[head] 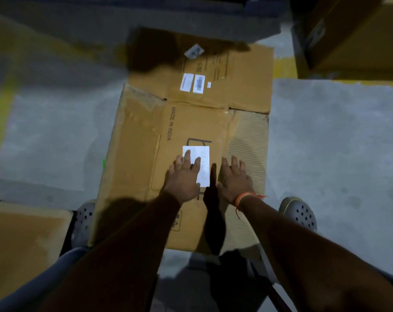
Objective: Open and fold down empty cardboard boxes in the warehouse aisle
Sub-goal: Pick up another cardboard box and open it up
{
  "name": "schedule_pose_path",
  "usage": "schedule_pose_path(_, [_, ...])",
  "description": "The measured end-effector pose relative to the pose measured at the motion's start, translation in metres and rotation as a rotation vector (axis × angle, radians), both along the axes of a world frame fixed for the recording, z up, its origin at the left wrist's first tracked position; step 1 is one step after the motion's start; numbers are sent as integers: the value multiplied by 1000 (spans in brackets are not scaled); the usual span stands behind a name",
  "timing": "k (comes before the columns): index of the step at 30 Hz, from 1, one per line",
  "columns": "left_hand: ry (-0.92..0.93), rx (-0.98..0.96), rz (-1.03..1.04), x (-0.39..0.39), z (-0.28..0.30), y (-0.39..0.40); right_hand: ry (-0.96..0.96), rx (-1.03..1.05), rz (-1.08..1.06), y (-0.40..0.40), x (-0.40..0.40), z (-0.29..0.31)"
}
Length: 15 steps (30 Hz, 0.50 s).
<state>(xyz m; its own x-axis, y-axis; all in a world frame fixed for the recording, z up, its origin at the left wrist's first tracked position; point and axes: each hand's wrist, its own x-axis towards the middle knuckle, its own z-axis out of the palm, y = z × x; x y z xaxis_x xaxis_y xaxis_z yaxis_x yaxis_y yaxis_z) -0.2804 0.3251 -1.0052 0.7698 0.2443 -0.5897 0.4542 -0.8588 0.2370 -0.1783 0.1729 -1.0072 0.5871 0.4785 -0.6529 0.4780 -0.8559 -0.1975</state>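
Observation:
A large brown cardboard box (146, 136) lies flattened on the concrete floor in front of me, with "MADE IN INDIA" printed on it and white labels stuck to its panels. My left hand (183, 176) presses flat on the box, fingers straight, partly over a white label (202, 163). Beside it, my right hand (233, 179) also presses flat on the cardboard, fingers spread, with an orange thread round the wrist. A torn patch of bare corrugation (247, 154) shows just right of my right hand.
Another cardboard box (22, 239) sits at the lower left, and a taller box (353, 37) stands at the upper right. My grey perforated clogs (300, 212) flank the flattened box. Yellow floor lines (1, 113) run along the left and at the right.

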Motion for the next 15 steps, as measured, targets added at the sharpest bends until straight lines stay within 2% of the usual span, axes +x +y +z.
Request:
schedule_pose_path(3, [5, 3, -68, 20, -32, 3, 9, 11, 9, 7, 3, -31])
schedule_pose_path(7, [117, 6, -149, 28, -65, 11, 192, -74, 7, 9, 2, -62])
schedule_pose_path(10, [108, 91, -98, 23, -71, 28, 19, 41, -68, 3, 1, -60])
schedule_pose_path(12, [64, 206, 67, 14, -74, 45, -135, 129, -203, -5, 5, -58])
schedule_pose_path(15, [45, 351, 319, -1, -68, 80, -288, 74, -406, -14, 25, -57])
